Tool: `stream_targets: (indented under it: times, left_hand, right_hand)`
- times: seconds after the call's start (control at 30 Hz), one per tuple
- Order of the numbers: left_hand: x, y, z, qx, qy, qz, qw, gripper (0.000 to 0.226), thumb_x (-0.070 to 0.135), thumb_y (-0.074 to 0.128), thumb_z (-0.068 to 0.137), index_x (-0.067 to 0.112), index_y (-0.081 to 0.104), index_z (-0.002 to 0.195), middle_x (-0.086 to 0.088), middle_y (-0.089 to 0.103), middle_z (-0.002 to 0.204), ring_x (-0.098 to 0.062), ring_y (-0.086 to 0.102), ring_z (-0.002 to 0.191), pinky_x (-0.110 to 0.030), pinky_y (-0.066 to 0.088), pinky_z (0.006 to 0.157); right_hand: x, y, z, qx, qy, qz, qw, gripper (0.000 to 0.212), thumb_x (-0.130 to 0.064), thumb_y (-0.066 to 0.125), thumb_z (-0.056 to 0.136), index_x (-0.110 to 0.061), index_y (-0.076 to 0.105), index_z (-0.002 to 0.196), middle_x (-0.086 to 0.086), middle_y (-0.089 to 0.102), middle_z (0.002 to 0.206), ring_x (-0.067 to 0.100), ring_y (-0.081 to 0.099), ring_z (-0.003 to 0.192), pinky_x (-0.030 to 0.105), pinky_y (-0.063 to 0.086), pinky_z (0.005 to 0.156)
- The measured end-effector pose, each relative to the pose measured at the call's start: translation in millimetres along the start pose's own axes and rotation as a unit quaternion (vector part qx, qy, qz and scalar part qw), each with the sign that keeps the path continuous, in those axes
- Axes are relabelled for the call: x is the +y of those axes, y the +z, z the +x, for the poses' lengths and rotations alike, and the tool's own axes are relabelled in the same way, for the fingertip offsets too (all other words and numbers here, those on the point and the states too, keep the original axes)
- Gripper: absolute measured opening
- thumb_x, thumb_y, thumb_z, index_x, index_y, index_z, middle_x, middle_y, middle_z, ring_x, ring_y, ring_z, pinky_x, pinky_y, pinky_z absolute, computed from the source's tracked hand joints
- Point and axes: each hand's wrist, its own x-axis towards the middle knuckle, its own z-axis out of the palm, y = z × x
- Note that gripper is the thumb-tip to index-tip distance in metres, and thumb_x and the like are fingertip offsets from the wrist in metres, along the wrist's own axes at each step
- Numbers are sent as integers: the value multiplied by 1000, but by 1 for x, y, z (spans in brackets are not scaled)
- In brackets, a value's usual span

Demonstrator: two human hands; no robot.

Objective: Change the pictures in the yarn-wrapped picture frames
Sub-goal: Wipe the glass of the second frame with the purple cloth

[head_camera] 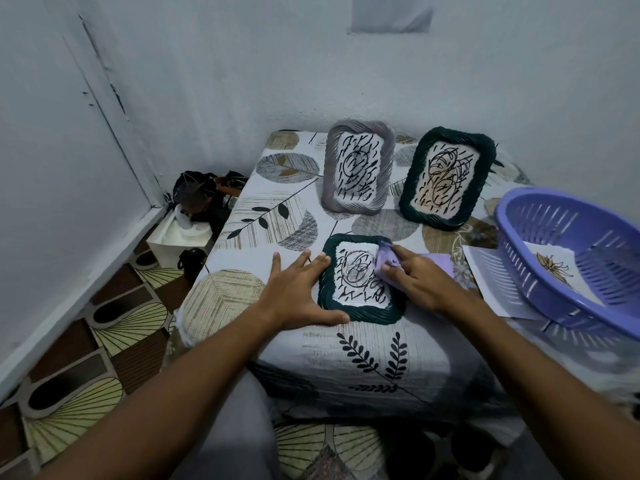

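Note:
A dark green yarn-wrapped frame [360,315] lies flat on the table in front of me, holding a scribbled black-and-white picture [356,277]. My left hand [298,292] rests spread on the frame's left edge, thumb along its lower side. My right hand [417,280] presses a bunched purple cloth [388,259] against the picture's upper right part. Behind it a grey yarn-wrapped frame [358,131] stands upright, and to its right a second dark green frame [481,157] leans back; both hold scribbled pictures.
A purple slotted basket [519,216] sits at the right table edge with a flower picture [554,266] inside and paper sheets [485,268] under it. The table wears a leaf-print cloth [259,216]. Bags and a white box [180,237] crowd the left floor corner.

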Motion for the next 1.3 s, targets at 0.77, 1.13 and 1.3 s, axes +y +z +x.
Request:
stream_targets:
  times: [0.77, 1.13, 1.3]
  left_hand:
    - [3, -1, -2, 7, -7, -9, 1000, 126, 95, 36, 51, 23, 19, 152, 3, 22, 159, -15, 11, 148, -59, -4, 116]
    - [3, -1, -2, 11, -9, -17, 1000, 127, 95, 38, 50, 23, 19, 153, 2, 22, 159, -14, 11, 148, -56, -5, 117]
    - [3, 0, -3, 14, -10, -17, 1000, 126, 95, 39, 50, 23, 20, 152, 3, 22, 159, -13, 11, 148, -56, -5, 117]
  right_hand:
    - [-23, 1, -44, -29, -22, 1, 999, 51, -44, 39, 100, -7, 73, 98, 10, 28, 155, 21, 40, 134, 27, 35, 95]
    - [-14, 2, -24, -17, -9, -4, 1000, 53, -40, 39, 100, 2, 70, 94, 11, 28, 155, 24, 42, 131, 34, 39, 92]
    - [-11, 0, -43, -50, -64, 12, 997, 44, -47, 41, 99, -17, 73, 102, 3, 28, 157, 18, 40, 133, 25, 32, 98]
